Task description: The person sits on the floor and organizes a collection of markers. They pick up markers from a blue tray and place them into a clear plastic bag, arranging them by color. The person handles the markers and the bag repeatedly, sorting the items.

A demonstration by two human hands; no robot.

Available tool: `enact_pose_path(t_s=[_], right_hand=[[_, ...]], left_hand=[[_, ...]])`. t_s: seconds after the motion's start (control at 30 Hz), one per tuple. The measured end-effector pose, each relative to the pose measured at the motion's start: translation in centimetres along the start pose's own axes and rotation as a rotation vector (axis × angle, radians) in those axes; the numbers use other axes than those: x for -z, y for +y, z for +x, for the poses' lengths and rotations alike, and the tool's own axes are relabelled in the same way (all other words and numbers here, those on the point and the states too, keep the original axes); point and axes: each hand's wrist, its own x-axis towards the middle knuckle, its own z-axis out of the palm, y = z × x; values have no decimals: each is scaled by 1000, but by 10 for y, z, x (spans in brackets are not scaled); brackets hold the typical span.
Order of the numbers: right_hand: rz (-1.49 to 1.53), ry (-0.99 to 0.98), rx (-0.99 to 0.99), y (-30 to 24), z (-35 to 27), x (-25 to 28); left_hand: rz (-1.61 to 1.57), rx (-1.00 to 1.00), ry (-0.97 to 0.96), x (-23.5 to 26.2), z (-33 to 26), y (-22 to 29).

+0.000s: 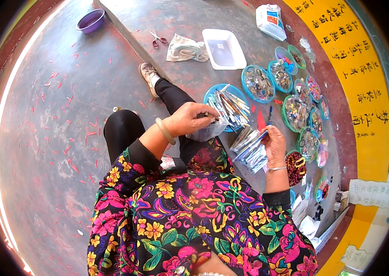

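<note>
My left hand (190, 118) wears a pale bangle and grips a small clear plastic bag (208, 131) just above my lap. My right hand (273, 145) holds a fanned bundle of thin clear-wrapped packets (249, 149) with blue and silver contents. Just beyond my left hand lies a blue round plate (213, 93) piled with several long thin sticks in clear wrappers (231, 108). I sit on the ground in a flowered top and black trousers, one leg stretched forward.
Several blue and green plates of small trinkets (259, 83) curve along the right. A white rectangular tray (224, 48), a crumpled cloth (185, 48), red-handled scissors (158, 38), a purple bowl (91, 20) and a white bag (270, 20) lie farther out. Red scraps litter the concrete floor.
</note>
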Motion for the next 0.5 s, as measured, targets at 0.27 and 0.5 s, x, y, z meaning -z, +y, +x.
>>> enact_pose_path(t_s=[0.27,0.5], right_hand=[[20,-182,-168,32,-30,-72],[-497,-558,10,44,-47,-81]], left_hand=[[1,9,10,1,0,1],[16,38,0,2,1,3]])
